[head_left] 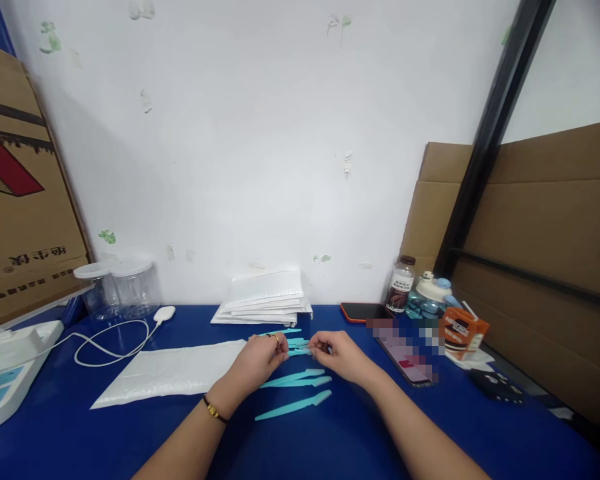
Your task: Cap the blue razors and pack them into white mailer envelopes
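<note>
Several teal eyebrow razors lie on the blue table before me. The nearest eyebrow razor (294, 407) lies alone, and a pair of razors (300, 380) lies just beyond it, close together. My left hand (257, 360) has its fingers closed at the left ends of the farther razors (299, 344). Facing it, my right hand (339, 357) pinches at their right ends; the fingertips partly hide the contact. Another razor (285, 331) lies behind my left fingers. A white padded mailer (180, 370) lies flat beside my left hand.
A stack of white padded mailers (265, 293) stands against the wall. At left are clear jars (135, 287), a white cable (95, 343) and a power strip (20, 380). To the right are two phones (365, 311), bottles (401, 283), an orange box (464, 331) and a black item (495, 385).
</note>
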